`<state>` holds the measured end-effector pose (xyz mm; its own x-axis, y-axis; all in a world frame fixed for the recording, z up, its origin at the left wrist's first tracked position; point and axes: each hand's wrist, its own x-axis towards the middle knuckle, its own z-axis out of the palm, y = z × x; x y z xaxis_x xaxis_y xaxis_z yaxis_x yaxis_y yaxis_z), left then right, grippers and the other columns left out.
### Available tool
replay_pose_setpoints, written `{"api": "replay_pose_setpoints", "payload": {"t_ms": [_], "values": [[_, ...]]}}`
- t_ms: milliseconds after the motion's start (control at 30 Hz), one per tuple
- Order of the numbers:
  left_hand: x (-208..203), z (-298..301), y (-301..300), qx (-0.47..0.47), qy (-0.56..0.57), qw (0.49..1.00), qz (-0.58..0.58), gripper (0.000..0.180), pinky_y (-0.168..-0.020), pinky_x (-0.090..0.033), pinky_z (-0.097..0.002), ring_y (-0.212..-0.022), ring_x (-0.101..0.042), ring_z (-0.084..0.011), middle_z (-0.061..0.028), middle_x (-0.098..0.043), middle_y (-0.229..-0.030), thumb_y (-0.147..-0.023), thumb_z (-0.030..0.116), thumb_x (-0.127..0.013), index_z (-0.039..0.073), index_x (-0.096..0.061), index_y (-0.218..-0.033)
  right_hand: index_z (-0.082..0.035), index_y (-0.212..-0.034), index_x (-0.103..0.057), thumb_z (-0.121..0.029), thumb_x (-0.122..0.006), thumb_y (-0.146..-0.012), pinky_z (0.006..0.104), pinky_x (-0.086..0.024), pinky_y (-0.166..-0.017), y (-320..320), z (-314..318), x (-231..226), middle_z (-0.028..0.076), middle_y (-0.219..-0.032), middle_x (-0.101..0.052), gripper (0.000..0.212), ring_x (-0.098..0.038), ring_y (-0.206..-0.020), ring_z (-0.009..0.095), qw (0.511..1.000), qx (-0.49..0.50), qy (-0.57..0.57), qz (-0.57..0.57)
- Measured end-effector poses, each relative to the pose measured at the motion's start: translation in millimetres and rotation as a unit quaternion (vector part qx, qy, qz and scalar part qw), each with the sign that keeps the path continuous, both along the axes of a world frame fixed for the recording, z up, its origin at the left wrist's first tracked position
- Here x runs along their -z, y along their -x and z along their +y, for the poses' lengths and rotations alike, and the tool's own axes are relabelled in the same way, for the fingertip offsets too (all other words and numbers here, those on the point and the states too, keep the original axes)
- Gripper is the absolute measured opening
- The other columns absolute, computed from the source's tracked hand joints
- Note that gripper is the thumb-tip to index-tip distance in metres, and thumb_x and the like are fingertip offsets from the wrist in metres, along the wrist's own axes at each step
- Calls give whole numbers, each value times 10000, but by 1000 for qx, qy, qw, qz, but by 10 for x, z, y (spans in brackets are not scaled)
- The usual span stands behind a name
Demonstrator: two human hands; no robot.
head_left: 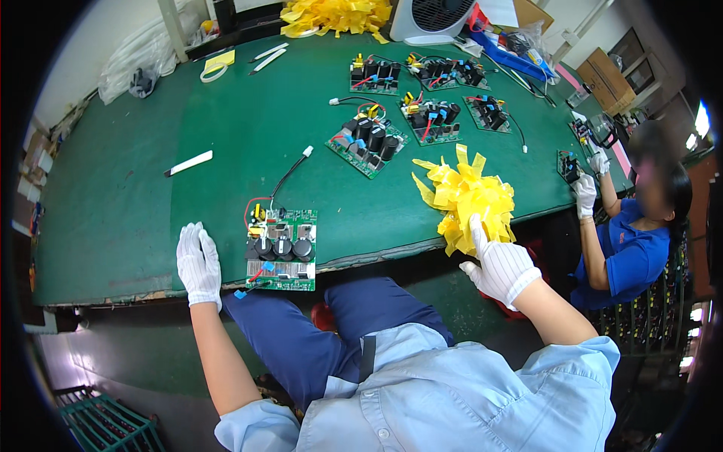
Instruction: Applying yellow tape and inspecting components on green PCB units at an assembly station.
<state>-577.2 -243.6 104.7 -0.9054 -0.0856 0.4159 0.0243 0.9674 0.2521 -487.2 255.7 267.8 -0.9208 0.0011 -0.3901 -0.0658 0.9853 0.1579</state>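
Note:
My left hand [199, 262], in a white striped glove, lies flat on the green tabletop at its near edge, fingers stretched out and nothing held. Just right of it is a green circuit board [282, 248] with round black capacitors, a red wire, blue bits of tape and a black cable ending in a white connector. My right hand [501, 264], gloved too, is at the near side of a bunch of yellow tape strips [474, 197]. Its index finger points onto the strips and the thumb stands apart; the other fingers are partly hidden.
Several similar boards [367, 141] stand at the table's middle and back. A white-handled blade [189, 163] lies at left, more yellow strips [335, 16] and a fan heater [431, 19] at the back. To the right a co-worker [629, 241] in blue handles a board [568, 166].

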Motion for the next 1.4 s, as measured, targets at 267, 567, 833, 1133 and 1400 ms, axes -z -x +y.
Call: {"api": "replay_pose_setpoints", "payload": {"t_ms": [267,567,833,1133,1400], "values": [[28,-15,-25,-11,19,1000,10,418,-1115,-374,-438,-1299,-506,-351,-196,-598,-1321,-1045,307,-415,21,-613,-1277,-129,-1543,-289,-207,-592,-904,462,-549,-645,32,126,186,224,-957,-644,712,-680,-765,362,988,-48,-35,144],[34,16,-15,-17,36,999,6,407,-1122,-361,-435,-1307,-496,-344,-181,-594,-1330,-1056,294,-397,42,-604,-1299,-30,-1540,-223,-327,-617,-904,469,-552,-683,92,185,284,239,-864,-691,805,-692,-738,372,999,2,0,34],[-52,45,-63,-18,41,999,20,388,-1098,-389,-444,-1276,-516,-361,-210,-604,-1300,-1038,285,-432,20,-628,-1243,-9,-1537,-188,-446,-673,-876,468,-540,-644,-138,-195,291,189,-836,-679,929,-680,-716,364,980,-124,145,-64],[-148,184,-31,-22,3,998,61,378,-1080,-405,-456,-1230,-553,-380,-213,-647,-1230,-1004,306,-498,5,-672,-1153,-63,-1196,-569,-341,-674,-890,412,-529,-591,434,-1466,772,141,-840,-656,426,-667,-709,320,844,-249,418,227],[-51,164,-36,-31,45,989,139,211,-985,-474,-430,-1135,-615,-351,-174,-693,-1105,-934,203,-620,29,-697,-1026,-64,-1041,-577,-305,-687,-842,434,-527,-592,803,-1906,1000,150,-816,-673,332,-666,-686,335,870,-268,369,187]]}}
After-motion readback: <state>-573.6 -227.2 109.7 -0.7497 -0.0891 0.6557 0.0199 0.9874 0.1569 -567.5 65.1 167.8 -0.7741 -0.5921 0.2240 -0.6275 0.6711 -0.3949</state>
